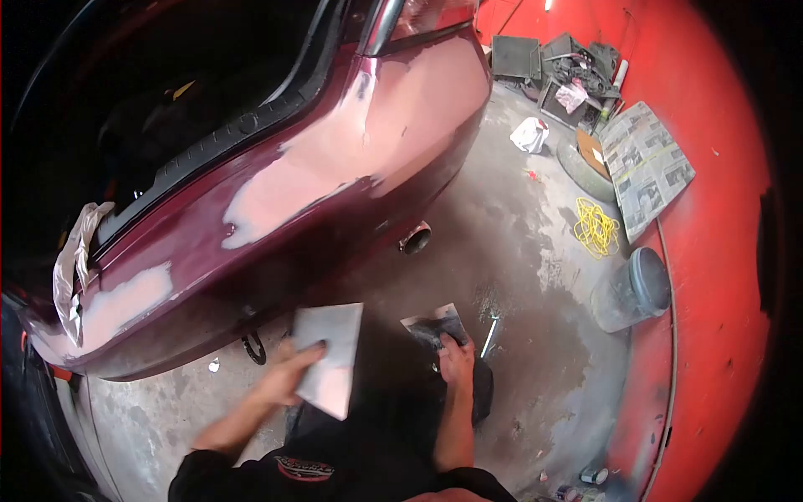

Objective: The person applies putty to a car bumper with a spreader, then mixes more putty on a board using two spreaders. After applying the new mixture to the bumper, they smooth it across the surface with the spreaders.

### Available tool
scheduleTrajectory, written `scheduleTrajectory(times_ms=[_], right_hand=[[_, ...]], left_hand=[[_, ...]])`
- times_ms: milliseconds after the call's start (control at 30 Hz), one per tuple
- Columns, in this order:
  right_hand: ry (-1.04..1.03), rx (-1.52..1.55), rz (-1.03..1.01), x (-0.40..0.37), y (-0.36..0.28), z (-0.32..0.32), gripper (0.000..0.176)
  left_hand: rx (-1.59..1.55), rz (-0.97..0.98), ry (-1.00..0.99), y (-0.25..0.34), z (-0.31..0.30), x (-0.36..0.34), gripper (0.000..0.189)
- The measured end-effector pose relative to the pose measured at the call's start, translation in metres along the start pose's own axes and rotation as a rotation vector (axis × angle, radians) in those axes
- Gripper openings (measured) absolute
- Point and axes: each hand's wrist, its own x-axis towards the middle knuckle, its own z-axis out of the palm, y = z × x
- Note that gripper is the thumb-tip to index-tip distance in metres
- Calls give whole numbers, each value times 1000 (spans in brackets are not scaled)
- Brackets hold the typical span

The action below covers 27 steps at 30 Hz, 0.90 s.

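My left hand [288, 372] grips a pale rectangular sheet [333, 347], pinkish toward its lower end, with the thumb across its face. In my right hand [457, 361] is a smaller dark sheet [433, 326] with pale, worn-looking patches; the fingers lie over its lower edge. Both sheets are held in front of my body, apart from each other. Ahead of them is the rear of a maroon car [309, 222], with large pink and whitish patches [309, 180] on its bumper and rear corner.
An exhaust pipe [415, 238] juts from under the bumper. Crumpled plastic [77, 259] hangs over the bumper at left. Along the red wall [711, 276] stand a bucket [648, 284], a yellow cord [595, 227], a tire [581, 171] and a newspaper-covered panel [648, 163].
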Motion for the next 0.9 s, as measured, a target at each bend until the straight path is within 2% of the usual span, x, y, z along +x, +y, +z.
scheduleTrajectory(times_ms=[33,100,167,200,300,333,433,467,567,600,700,800,900], right_hand=[[-101,-49,-42,-1,-11,5,28],[-242,-262,-117,-12,-45,22,25],[-317,-591,-173,-32,-87,43,23],[-434,-597,-322,-32,-90,43,25],[-557,-424,-481,-53,-118,47,28],[-551,-339,-511,-56,-123,43,29],[-305,-705,-630,-51,-128,35,27],[-223,-926,-706,-46,-123,39,32],[-277,-1475,-1111,-36,-106,40,40],[-348,-1402,-1122,-36,-94,37,45],[-487,-1289,-1047,-52,-79,47,44],[-605,-1388,-947,-72,-77,48,48],[-705,-1339,-812,-78,-80,44,50]], left_hand=[[-342,-294,-15,-34,21,15,28],[-707,-610,-239,-62,39,38,29],[-789,-678,-372,-77,52,57,25],[-691,-669,-301,-77,60,62,24],[-479,-474,-83,-78,71,82,24],[-425,-446,59,-76,78,90,25],[-151,-241,-99,-58,86,89,27],[18,-208,-104,-61,84,90,26],[518,-90,-128,-73,74,92,35],[517,114,-31,-79,84,89,45],[445,274,44,-88,89,88,46],[470,167,110,-89,84,91,51],[247,201,150,-73,88,93,49]])
